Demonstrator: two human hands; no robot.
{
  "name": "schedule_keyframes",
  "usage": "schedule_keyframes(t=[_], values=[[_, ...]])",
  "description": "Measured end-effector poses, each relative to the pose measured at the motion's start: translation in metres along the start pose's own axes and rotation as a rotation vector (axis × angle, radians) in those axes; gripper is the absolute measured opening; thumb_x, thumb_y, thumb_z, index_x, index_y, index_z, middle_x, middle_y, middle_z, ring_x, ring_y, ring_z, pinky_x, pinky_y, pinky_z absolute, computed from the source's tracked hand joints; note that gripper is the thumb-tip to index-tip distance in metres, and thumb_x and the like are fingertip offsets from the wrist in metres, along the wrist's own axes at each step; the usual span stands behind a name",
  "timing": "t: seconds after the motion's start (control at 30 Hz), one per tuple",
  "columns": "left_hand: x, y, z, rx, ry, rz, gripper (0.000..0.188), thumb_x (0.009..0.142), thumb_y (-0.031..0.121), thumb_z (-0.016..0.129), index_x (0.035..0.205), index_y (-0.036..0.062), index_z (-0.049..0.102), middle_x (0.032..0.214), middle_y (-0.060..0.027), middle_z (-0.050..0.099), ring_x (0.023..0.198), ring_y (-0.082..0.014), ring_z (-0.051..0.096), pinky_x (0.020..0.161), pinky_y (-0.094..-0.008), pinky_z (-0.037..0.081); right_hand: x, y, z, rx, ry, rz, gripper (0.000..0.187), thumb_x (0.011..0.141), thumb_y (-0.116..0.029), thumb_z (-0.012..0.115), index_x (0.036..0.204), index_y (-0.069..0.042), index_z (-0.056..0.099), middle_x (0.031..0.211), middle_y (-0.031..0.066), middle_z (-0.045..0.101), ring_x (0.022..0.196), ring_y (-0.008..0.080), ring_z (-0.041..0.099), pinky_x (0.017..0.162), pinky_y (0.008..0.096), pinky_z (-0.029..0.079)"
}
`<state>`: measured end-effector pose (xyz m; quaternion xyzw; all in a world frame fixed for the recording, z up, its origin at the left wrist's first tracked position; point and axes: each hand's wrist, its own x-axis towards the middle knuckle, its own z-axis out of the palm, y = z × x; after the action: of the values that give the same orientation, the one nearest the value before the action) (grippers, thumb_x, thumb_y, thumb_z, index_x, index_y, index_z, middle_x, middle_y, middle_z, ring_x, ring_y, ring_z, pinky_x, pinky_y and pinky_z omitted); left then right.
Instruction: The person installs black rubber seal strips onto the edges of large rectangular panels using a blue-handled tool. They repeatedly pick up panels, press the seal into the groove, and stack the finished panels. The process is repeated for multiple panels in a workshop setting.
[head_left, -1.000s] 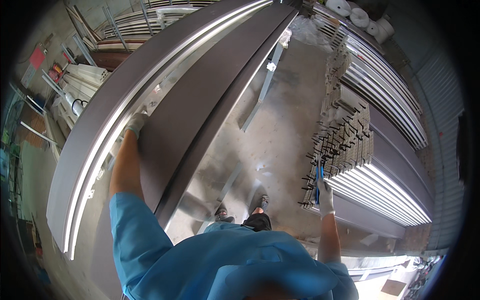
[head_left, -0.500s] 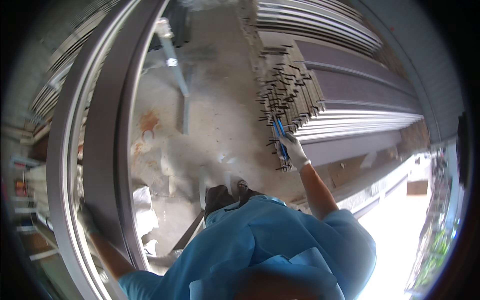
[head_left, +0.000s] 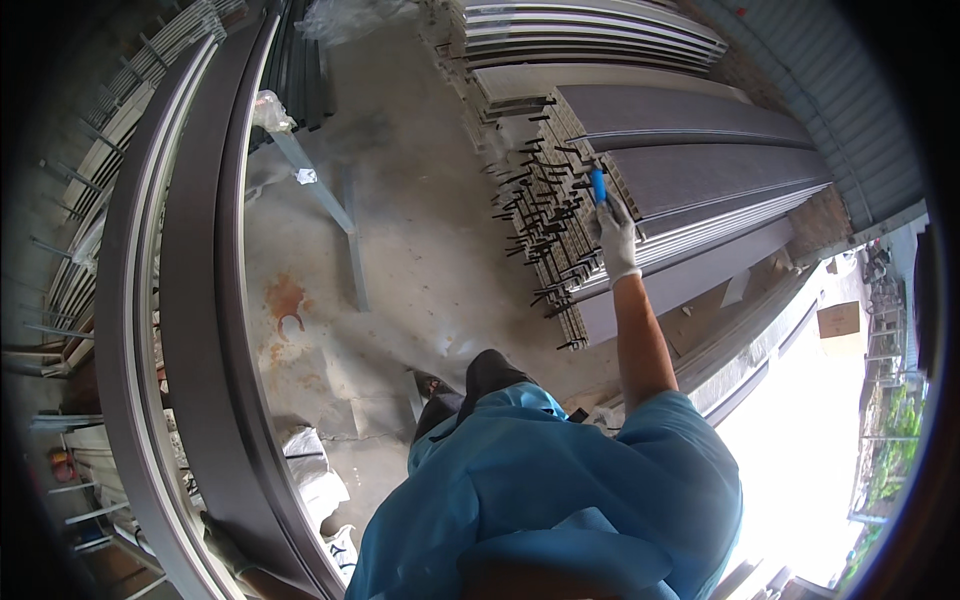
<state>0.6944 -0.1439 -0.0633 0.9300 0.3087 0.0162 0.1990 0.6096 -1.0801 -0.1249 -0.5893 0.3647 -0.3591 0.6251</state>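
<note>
My right hand (head_left: 618,240), in a white glove, is closed round a blue-handled hand tool (head_left: 599,185); its working end is hard to make out. The hand is beside the near ends of a stack of long grey panels (head_left: 700,178), where several black strips (head_left: 535,205) stick out. Far to the left, my left hand (head_left: 222,545), also gloved, curls over the left edge of a long dark grey panel (head_left: 205,330). Its fingertips are partly hidden in the shade beside that edge.
Another long panel (head_left: 128,300) runs alongside on the left. A metal stand (head_left: 330,205) with wrapped plastic on its end rises between the stacks. White sacking (head_left: 315,475) lies on the concrete floor near my feet. A cardboard box (head_left: 838,320) is at the bright right side.
My right hand has moved farther forward along the stack's ends, carrying the blue-handled hand tool. My left hand has slid nearer along the panel's edge, and the view has shifted.
</note>
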Motion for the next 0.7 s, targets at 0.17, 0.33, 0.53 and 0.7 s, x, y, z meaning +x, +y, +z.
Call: schedule_keyframes(t=[0.17, 0.33, 0.53, 0.7], values=[[-0.015, 0.007, -0.002, 0.012, 0.062, -0.089, 0.079, 0.099, 0.067, 0.038, 0.117, -0.0035, 0.070, 0.104, -0.0279, 0.071, 0.093, -0.0383, 0.068, 0.083, -0.0464, 0.055, 0.105, 0.024, -0.013, -0.575, 0.199, -0.339, 0.033, 0.094, -0.026, 0.066, 0.119, -0.005, 0.067, 0.095, 0.0087, 0.072, 0.083, 0.0174, 0.065, 0.075, 0.0346, 0.052], [-0.070, 0.036, 0.005, 0.160, 0.130, 0.120, 0.055, 0.106, 0.043, 0.043, 0.140, 0.0018, 0.054, 0.140, -0.0169, 0.058, 0.121, -0.0296, 0.060, 0.104, -0.0392, 0.045, 0.209, 0.012, -0.035, -0.884, 0.055, -0.100, 0.036, 0.090, -0.027, 0.065, 0.119, -0.006, 0.067, 0.108, 0.0149, 0.072, 0.098, 0.0304, 0.069, 0.089, 0.0406, 0.051], [-0.108, 0.089, 0.021, 0.268, 0.313, -0.169, 0.064, 0.102, 0.056, 0.038, 0.143, 0.0100, 0.053, 0.142, -0.0168, 0.056, 0.133, -0.0343, 0.050, 0.110, -0.0414, 0.038, 0.297, 0.022, -0.027, -1.216, 0.262, -0.156, 0.040, 0.093, -0.045, 0.060, 0.129, -0.028, 0.060, 0.120, 0.0136, 0.069, 0.110, 0.0414, 0.064, 0.092, 0.0509, 0.051], [-0.107, 0.097, 0.025, 0.294, 0.366, -0.242, 0.064, 0.101, 0.057, 0.038, 0.143, 0.0101, 0.051, 0.142, -0.0171, 0.055, 0.132, -0.0353, 0.050, 0.110, -0.0420, 0.039, 0.334, 0.041, -0.016, -1.155, 0.207, -0.274, 0.037, 0.092, -0.039, 0.063, 0.126, -0.024, 0.061, 0.115, 0.0146, 0.070, 0.107, 0.0404, 0.065, 0.088, 0.0500, 0.051]])
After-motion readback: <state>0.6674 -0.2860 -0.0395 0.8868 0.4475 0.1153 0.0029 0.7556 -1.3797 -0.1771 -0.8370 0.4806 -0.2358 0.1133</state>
